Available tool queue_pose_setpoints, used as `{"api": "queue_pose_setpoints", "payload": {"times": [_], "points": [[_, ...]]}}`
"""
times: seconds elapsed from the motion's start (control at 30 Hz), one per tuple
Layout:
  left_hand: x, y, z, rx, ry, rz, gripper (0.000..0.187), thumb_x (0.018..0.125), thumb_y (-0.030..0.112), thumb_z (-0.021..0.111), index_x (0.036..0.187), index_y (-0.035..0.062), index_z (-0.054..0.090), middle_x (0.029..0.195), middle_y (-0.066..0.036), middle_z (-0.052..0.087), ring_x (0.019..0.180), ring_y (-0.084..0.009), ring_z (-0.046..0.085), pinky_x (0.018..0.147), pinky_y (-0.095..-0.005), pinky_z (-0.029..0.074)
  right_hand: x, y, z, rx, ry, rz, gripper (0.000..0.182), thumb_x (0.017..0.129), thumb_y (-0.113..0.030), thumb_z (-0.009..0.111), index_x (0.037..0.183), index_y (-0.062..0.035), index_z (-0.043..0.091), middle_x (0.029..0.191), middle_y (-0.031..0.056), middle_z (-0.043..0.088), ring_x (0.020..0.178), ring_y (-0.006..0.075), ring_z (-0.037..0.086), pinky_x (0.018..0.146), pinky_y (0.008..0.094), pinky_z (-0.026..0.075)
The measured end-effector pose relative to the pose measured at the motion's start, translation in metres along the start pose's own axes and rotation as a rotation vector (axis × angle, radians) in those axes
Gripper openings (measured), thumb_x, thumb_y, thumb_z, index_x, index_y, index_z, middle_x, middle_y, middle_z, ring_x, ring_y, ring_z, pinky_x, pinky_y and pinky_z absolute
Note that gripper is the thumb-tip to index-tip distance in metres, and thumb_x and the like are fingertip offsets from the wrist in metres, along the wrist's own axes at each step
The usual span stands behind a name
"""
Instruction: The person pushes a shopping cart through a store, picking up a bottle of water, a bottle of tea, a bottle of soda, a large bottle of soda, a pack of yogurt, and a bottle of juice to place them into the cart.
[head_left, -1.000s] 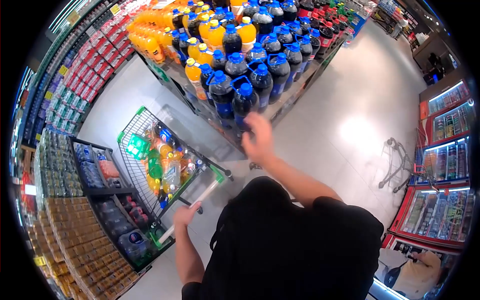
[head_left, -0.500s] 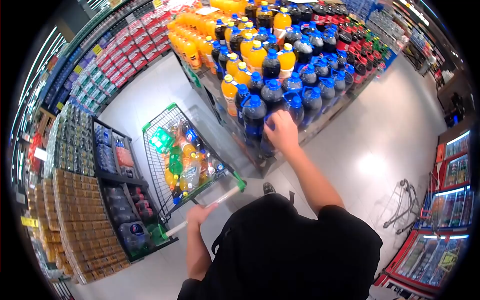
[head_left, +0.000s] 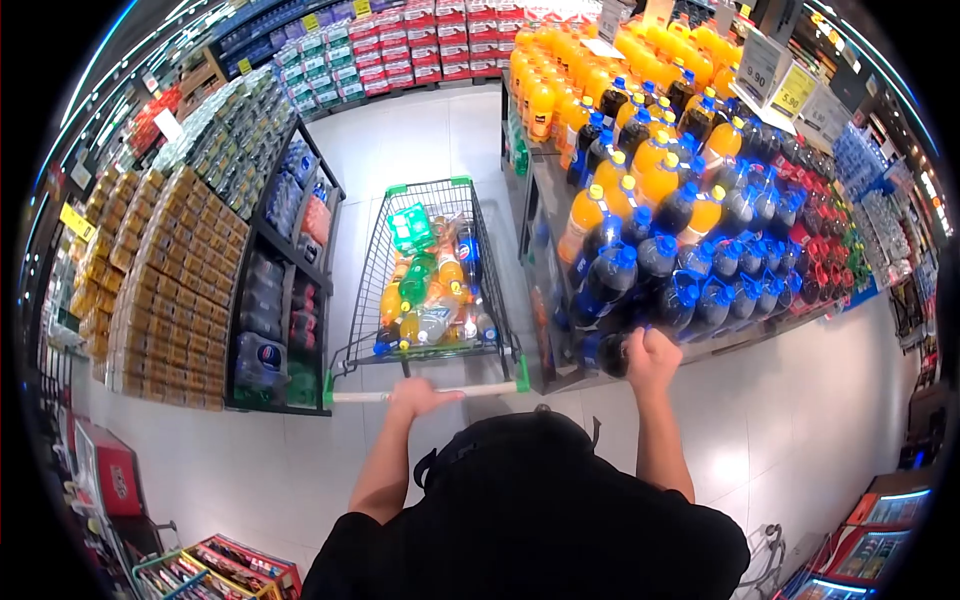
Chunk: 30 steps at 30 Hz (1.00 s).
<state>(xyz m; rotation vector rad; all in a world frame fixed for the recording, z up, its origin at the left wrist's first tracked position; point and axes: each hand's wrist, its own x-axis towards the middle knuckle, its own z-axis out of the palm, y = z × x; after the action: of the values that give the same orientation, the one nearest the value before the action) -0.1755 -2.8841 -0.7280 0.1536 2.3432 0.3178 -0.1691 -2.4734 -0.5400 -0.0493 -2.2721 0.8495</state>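
I see a supermarket aisle from a camera worn on the head, looking down over a black shirt. My right hand (head_left: 652,352) is out at about one o'clock, arm nearly straight, fingers closed around the top of a dark cola bottle (head_left: 612,352) with a blue cap, at the near low corner of a pallet display of soda bottles (head_left: 680,230). The bottle seems tipped toward me and partly off the stack, though the fisheye edge blurs it and I cannot be sure whether it is clear of its neighbours. My left hand (head_left: 418,396) is at about eleven o'clock, elbow bent, fingers wrapped over the cart handle (head_left: 430,394), touching it. The shopping cart (head_left: 372,290) stands straight ahead at twelve o'clock, already holding orange, green and dark bottles, just beside the display. I judge the main risk is the grip: a big full bottle held by the neck in one hand could slip and drop to the floor (head_left: 770,420), or swing and knock the blue-capped bottles touching it, bringing some down. Another risk is the cart rolling away if the left hand loosens, since only that hand steadies it. Lifting the bottle across to the basket could also clip the cart rim. Shelves of boxed goods (head_left: 165,270) stand at nine o'clock, well apart from both hands.
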Motion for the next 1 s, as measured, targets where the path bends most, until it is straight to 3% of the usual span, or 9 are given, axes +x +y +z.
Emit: {"api": "queue_pose_setpoints", "payload": {"times": [0.13,0.23,0.43,0.57,0.67,0.8,0.83,0.87,1.0], "points": [[-0.006,0.002,0.007,-0.036,0.046,0.011,0.093,0.076,0.09,0.058,0.104,0.0039,0.08,0.103,-0.02,0.077,0.104,-0.039,0.072,0.093,-0.0467,0.055,0.009,-0.023,-0.016,0.257,-0.059,0.294,0.043,0.091,0.002,0.066,0.053,-0.0014,0.044,0.054,0.0074,0.056,0.048,0.0105,0.051,0.048,0.0312,0.039],[-0.018,0.023,0.018,-0.374,0.295,0.208,0.073,0.08,0.059,0.081,0.125,0.0031,0.07,0.127,-0.022,0.068,0.12,-0.0398,0.064,0.103,-0.0475,0.051,0.037,-0.066,-0.039,0.399,-0.233,0.117,0.044,0.088,0.007,0.064,0.051,-0.0012,0.041,0.053,0.0068,0.055,0.049,0.0136,0.054,0.051,0.0313,0.048],[-0.131,0.171,-0.103,-0.707,0.256,0.952,0.123,0.064,0.037,0.1,0.161,0.0066,0.031,0.158,-0.02,0.041,0.147,-0.0365,0.043,0.122,-0.0458,0.034,0.107,-0.16,-0.074,1.196,-0.654,-0.326,0.045,0.082,0.013,0.06,0.049,-0.0058,0.038,0.051,0.0052,0.056,0.045,0.02,0.056,0.066,0.0421,0.063],[-0.156,0.198,-0.123,-1.129,-0.073,1.154,0.127,0.06,0.034,0.102,0.161,0.0064,0.03,0.155,-0.017,0.046,0.145,-0.0322,0.046,0.12,-0.0471,0.037,0.127,-0.217,-0.087,1.356,-0.317,-0.159,0.047,0.087,-0.001,0.067,0.05,-0.01,0.039,0.049,0.0064,0.055,0.041,0.021,0.059,0.061,0.0438,0.061],[-0.183,0.189,-0.149,-0.994,-0.016,1.085,0.12,0.063,0.031,0.1,0.158,0.0048,0.031,0.149,-0.015,0.052,0.141,-0.0304,0.05,0.117,-0.0482,0.04,0.153,-0.223,-0.073,1.399,-0.213,-0.034,0.038,0.09,-0.005,0.068,0.055,-0.0051,0.051,0.058,0.0057,0.059,0.051,0.0185,0.061,0.067,0.0379,0.059],[-0.159,0.178,-0.109,-1.351,0.108,1.095,0.11,0.067,0.024,0.096,0.154,0.001,0.034,0.142,-0.017,0.059,0.13,-0.0298,0.06,0.111,-0.0474,0.048,0.162,-0.213,-0.009,0.877,-0.172,-0.112,0.019,0.097,-0.011,0.07,0.083,0.0004,0.069,0.11,0.0091,0.068,0.105,0.0144,0.062,0.095,0.0268,0.047],[-0.162,0.18,-0.106,-1.57,-0.006,1.05,0.107,0.068,0.022,0.094,0.154,-0.0003,0.034,0.139,-0.019,0.061,0.124,-0.0299,0.064,0.107,-0.0464,0.051,0.145,-0.209,0.007,1.048,-0.231,0.023,0.022,0.098,-0.015,0.071,0.112,0.0009,0.067,0.129,0.0106,0.061,0.112,0.0149,0.058,0.102,0.0296,0.045],[-0.162,0.176,-0.104,-1.646,-0.057,0.981,0.103,0.07,0.028,0.091,0.153,-0.0009,0.037,0.138,-0.019,0.061,0.122,-0.0294,0.065,0.105,-0.0443,0.054,0.125,-0.207,0.006,1.078,-0.392,0.222,0.05,0.097,-0.018,0.073,0.14,0.0002,0.054,0.141,0.0128,0.056,0.123,0.0196,0.056,0.109,0.0351,0.043],[-0.165,0.158,-0.105,-1.924,-0.086,0.882,0.087,0.076,0.037,0.08,0.145,-0.0029,0.047,0.13,-0.017,0.065,0.117,-0.0274,0.068,0.101,-0.0398,0.057,0.035,-0.181,0.043,1.271,-0.596,0.293,0.074,0.097,-0.02,0.072,0.157,0.0021,0.036,0.154,0.0172,0.047,0.145,0.0267,0.042,0.121,0.0414,0.031]]}}
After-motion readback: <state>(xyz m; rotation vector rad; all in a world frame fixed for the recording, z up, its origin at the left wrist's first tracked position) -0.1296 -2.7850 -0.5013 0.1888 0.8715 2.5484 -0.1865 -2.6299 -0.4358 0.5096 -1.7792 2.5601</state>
